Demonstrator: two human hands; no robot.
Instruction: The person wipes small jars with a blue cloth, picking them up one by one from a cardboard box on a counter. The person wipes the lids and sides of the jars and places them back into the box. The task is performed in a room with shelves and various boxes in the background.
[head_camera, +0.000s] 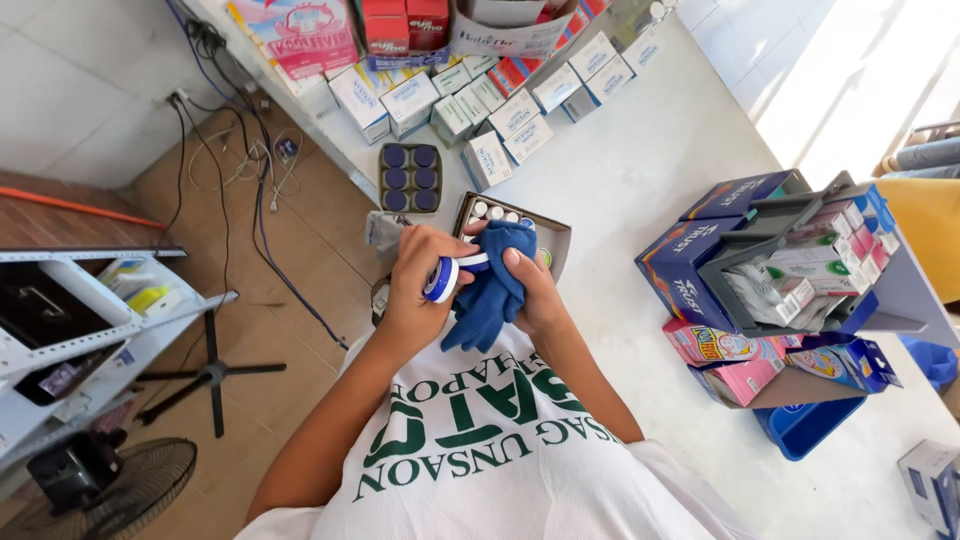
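Small blue-and-white jar (443, 279) held at chest height over the counter edge, left hand (415, 285) fingers wrapped closed around it. Right hand (535, 290) grips a blue cloth (497, 285), pressed against the jar. Just beyond: an open box (553, 240) of jars, a dark tray (410, 178), white cartons (500, 125).

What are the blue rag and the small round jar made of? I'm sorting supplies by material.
The blue rag looks like soft, matte woven or fleece cloth: it folds and bunches in the right hand. The small round jar in the left hand looks like smooth plastic, glossy blue and white, though glass is possible.
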